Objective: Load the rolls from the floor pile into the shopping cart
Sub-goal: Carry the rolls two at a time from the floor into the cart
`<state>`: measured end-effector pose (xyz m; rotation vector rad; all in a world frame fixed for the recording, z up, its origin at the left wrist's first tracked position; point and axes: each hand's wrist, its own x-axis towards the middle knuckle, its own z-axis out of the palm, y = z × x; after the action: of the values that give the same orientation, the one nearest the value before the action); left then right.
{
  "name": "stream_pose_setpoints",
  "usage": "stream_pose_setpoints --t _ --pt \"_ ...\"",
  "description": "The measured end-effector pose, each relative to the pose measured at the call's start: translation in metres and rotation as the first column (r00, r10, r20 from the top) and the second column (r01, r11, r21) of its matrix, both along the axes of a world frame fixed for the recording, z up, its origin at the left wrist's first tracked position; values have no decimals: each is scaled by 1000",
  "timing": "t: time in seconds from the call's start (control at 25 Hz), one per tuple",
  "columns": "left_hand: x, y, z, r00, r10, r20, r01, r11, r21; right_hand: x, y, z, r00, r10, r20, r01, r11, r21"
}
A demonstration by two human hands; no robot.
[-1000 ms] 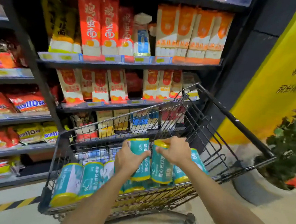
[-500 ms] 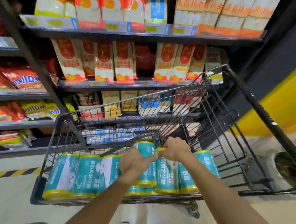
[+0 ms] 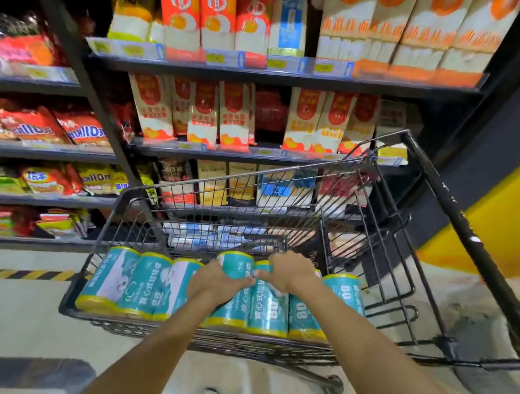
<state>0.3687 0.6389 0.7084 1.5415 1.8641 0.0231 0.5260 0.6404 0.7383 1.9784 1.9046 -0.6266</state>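
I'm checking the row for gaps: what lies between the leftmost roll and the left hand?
Two more rolls lie side by side between the leftmost roll and the left hand, in the head view.

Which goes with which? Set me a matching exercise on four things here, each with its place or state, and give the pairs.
Things:
1. left hand
2. right hand
3. hazard stripe
4. cart handle

Places and states:
A. black bar slanting down the far right
B. grips the side of a teal roll whose top shows
C. yellow and black, on the floor at the left
D. curled over the top of the neighbouring roll

Pairs: 1-B; 2-D; 3-C; 4-A.
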Motion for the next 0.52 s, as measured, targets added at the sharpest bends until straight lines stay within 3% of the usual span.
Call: stream_pose_setpoints --t 0.28,0.52 --pt "-6 -23 18 983 137 124 -145 988 59 17 -19 -9 984 -60 -166 88 982 166" --pt "-23 -23 42 994 98 -55 -77 951 300 13 -16 5 984 39 -175 17 951 308"
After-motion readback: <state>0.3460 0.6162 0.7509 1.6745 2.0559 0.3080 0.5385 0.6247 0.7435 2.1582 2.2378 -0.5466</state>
